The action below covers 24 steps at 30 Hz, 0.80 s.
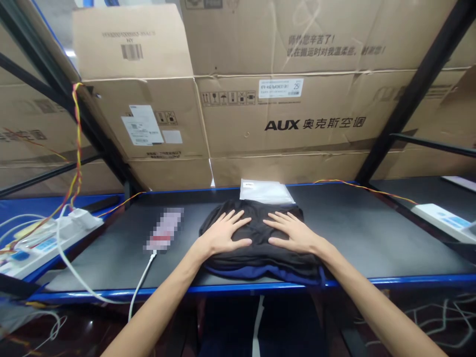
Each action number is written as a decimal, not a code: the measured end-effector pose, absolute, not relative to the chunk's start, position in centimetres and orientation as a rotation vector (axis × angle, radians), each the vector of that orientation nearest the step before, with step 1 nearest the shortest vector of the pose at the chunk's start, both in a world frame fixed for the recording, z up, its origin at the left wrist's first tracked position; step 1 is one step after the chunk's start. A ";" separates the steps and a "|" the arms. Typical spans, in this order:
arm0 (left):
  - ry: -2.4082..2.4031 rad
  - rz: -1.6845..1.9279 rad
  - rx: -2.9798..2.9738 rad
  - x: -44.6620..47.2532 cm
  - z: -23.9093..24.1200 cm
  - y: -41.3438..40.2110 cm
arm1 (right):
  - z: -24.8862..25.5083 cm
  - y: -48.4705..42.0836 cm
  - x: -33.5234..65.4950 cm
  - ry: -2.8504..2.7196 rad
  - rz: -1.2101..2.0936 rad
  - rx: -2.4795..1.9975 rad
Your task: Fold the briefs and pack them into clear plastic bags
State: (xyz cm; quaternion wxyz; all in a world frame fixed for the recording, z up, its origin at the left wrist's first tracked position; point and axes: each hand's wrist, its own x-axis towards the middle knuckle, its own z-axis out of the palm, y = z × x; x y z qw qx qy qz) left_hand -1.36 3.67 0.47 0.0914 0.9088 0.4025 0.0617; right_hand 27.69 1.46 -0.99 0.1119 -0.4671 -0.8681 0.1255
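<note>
A stack of folded dark clothes (260, 255), black on top with a blue layer showing at the bottom, lies at the front edge of the table. My left hand (225, 235) rests flat on its left part with fingers spread. On the right part my right hand (293, 232) lies in the same way, palm down. Both hands press on the top cloth and grip nothing. Just behind the stack are clear plastic bags (266, 191), partly covered by the cloth.
A phone (165, 228), blurred out, lies on the black tabletop (353, 233) with a white cable (143, 280). Power strips stand at left (52, 243) and right (444, 220). Flattened cardboard (278, 144) walls the back, between black metal posts (394, 114).
</note>
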 end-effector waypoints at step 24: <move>1.192 0.178 2.696 -1.5 0.5 3.7 | -0.7 1.4 27.7 -2.539 0.385 -1.372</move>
